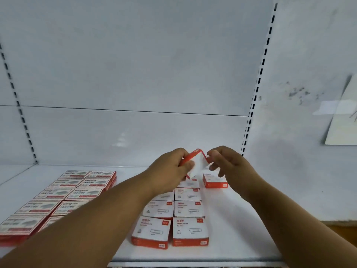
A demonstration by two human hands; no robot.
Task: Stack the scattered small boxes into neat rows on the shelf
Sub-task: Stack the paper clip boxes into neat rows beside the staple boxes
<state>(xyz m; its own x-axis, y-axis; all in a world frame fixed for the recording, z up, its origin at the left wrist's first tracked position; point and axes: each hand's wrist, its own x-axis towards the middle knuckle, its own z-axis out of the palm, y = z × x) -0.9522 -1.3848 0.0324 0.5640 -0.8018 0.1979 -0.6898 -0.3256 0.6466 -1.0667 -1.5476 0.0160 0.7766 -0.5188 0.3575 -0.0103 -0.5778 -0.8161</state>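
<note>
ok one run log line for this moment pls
hands: left and right hold one small box tilted above shelf | rows: two columns of boxes below | stray box beside rows

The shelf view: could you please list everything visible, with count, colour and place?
held box: one, white and red, tilted, in the air between both hands.
paper-clip boxes: two rows, white and red, shelf centre; count partly hidden by the arm.
lone box: one, white and red, right of the rows, apart.
flat boxes: two rows, red and white, shelf left.
shelf: one, white.
paper: one sheet, pale, right wall.
left hand: grips held box.
right hand: pinches held box.
</note>
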